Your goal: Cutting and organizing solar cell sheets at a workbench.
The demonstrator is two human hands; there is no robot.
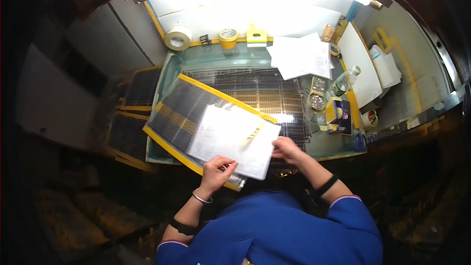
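Observation:
A white paper sheet in what looks like a clear sleeve (230, 140), with a yellow patch near its upper right, lies slanted over a dark panel with yellow edge strips (172, 118). My right hand (288, 151) grips the right edge of this sheet between thumb and fingers. At the lower edge, my left hand (216, 174) is closed in a pinch on the sheet, its fingertips pressed together. The dark panel is tilted across the glass-topped table (169, 71), and its lower corner comes out past the front edge. Part of the panel is hidden under the sheet.
Along the back stand a tape roll (178, 38), a yellow tub (228, 39) and a yellow-green holder (256, 37). Loose white papers (301, 55) lie back right. Rightward are small-parts trays (317, 100), a bottle (346, 82) and a yellow-blue box (334, 111). More panels (130, 130) sit left.

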